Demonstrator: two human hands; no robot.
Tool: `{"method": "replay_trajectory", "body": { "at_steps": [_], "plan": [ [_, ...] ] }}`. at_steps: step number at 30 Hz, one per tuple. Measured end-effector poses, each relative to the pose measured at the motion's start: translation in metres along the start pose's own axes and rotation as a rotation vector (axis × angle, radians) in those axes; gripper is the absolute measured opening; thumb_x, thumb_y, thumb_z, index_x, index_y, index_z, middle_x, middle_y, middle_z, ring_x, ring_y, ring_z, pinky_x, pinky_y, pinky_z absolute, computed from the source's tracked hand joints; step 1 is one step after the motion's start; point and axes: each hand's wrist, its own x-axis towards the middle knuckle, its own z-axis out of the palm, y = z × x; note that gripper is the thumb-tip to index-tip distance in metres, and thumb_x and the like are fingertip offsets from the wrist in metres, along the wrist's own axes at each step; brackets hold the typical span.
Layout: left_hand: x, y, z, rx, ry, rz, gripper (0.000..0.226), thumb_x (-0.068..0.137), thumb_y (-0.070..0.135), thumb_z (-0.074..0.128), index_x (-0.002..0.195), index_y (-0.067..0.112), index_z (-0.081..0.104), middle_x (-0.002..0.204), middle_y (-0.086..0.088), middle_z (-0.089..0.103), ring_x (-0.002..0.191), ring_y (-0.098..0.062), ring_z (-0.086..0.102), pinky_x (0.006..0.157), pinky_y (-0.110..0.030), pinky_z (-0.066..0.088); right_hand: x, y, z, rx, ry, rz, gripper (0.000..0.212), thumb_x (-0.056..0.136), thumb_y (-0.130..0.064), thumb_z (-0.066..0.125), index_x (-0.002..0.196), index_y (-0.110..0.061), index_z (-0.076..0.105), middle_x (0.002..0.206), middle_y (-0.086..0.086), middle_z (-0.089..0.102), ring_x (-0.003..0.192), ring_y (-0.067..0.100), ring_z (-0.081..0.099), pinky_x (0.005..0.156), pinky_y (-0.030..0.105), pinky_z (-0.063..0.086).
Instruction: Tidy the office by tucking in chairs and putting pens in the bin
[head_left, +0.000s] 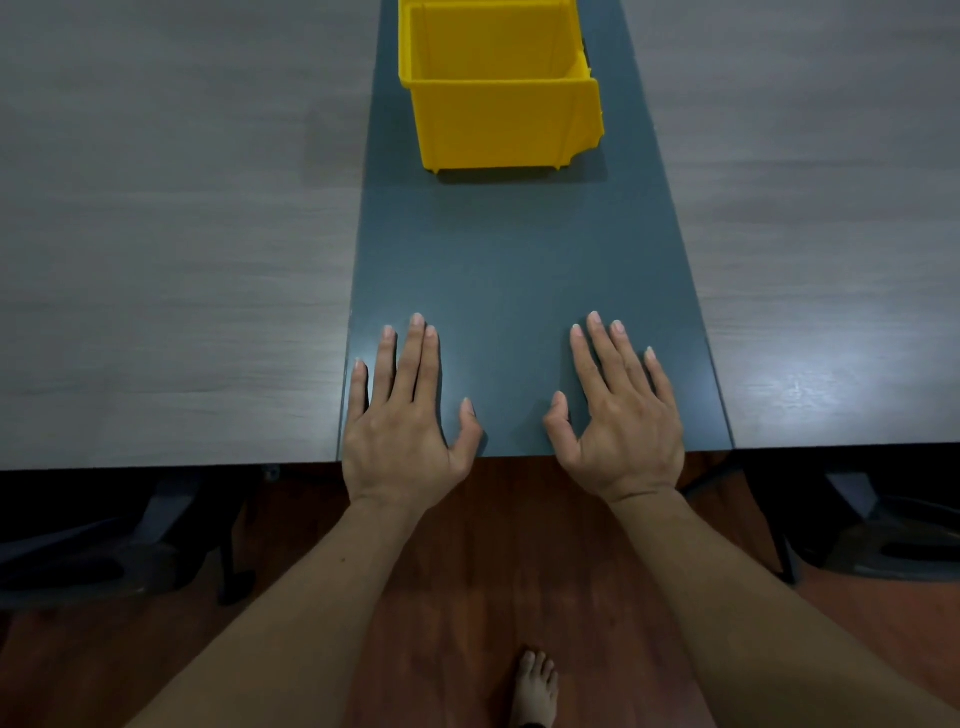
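Bin (501, 122): yellow plastic, open-topped, upright on grey strip (514, 270) | left hand (402, 415), right hand (621, 413): flat, fingers straight, holding nothing

Bin (498, 124): yellow moulded plastic, smooth walls, low sheen. Left desktop (171, 234) and right desktop (831, 234): grey wood-grain finish, apparently laminate, matt, with a soft patch of reflected light on the right one. Centre panel (519, 270): uniform slate-blue surface, smooth, satin. Floor (519, 561): reddish-brown wood-look boards, visible grain, slight gloss.
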Motion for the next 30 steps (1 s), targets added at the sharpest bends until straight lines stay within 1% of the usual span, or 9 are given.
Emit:
{"method": "replay_trajectory", "body": {
  "at_steps": [5,12,17,19,22,25,30],
  "plan": [
    [0.001,-0.001,-0.001,-0.004,-0.005,-0.008,0.088,0.099,0.061,0.038,0.174,0.020,0.016,0.184,0.006,0.005,0.171,-0.022,0.010,0.137,-0.050,0.017,0.002,0.000,-0.001,-0.010,-0.017,-0.006,0.077,0.100,-0.055,0.039,0.169,-0.023,0.028,0.179,-0.004,0.020,0.166,0.016,0.019,0.130,0.049,0.026],
    [0.003,0.000,-0.004,-0.005,-0.033,-0.014,0.089,0.099,0.061,0.037,0.175,0.022,0.013,0.184,0.006,0.002,0.171,-0.021,0.007,0.137,-0.050,0.017,0.004,0.000,-0.002,0.007,-0.042,0.004,0.079,0.098,-0.052,0.042,0.170,-0.024,0.025,0.179,-0.005,0.017,0.166,0.016,0.016,0.130,0.049,0.026],
    [0.005,-0.001,-0.007,-0.017,-0.072,-0.021,0.090,0.099,0.061,0.038,0.175,0.023,0.008,0.184,0.007,0.001,0.171,-0.020,0.005,0.137,-0.050,0.016,0.008,0.000,-0.006,0.008,-0.100,0.013,0.085,0.096,-0.053,0.044,0.172,-0.025,0.017,0.180,-0.006,0.010,0.167,0.015,0.010,0.131,0.049,0.023],
    [0.007,-0.001,-0.010,-0.019,-0.097,-0.024,0.090,0.099,0.060,0.039,0.175,0.023,0.007,0.184,0.007,0.001,0.171,-0.020,0.004,0.137,-0.049,0.014,0.010,-0.001,-0.008,0.003,-0.126,0.016,0.086,0.097,-0.054,0.043,0.172,-0.025,0.013,0.181,-0.006,0.007,0.168,0.016,0.009,0.132,0.050,0.023],
    [0.010,0.000,-0.015,-0.021,-0.138,-0.032,0.090,0.100,0.060,0.039,0.175,0.023,0.007,0.184,0.006,0.002,0.171,-0.021,0.004,0.137,-0.050,0.014,0.012,0.000,-0.009,-0.005,-0.165,0.019,0.087,0.098,-0.056,0.041,0.172,-0.024,0.010,0.181,-0.005,0.004,0.168,0.017,0.007,0.132,0.051,0.022],
    [0.012,0.000,-0.017,-0.030,-0.168,-0.044,0.090,0.099,0.059,0.040,0.175,0.024,0.008,0.184,0.006,0.003,0.171,-0.021,0.005,0.137,-0.050,0.013,0.012,0.000,-0.008,0.001,-0.187,0.026,0.087,0.097,-0.056,0.039,0.172,-0.023,0.010,0.181,-0.005,0.004,0.168,0.018,0.008,0.132,0.052,0.022],
    [0.012,0.000,-0.018,-0.039,-0.188,-0.058,0.093,0.097,0.059,0.044,0.175,0.024,0.010,0.184,0.006,0.005,0.171,-0.021,0.007,0.136,-0.051,0.017,0.012,-0.001,-0.007,-0.005,-0.213,0.030,0.086,0.097,-0.057,0.035,0.172,-0.023,0.011,0.181,-0.005,0.006,0.168,0.019,0.009,0.131,0.053,0.022]
  ]
}}
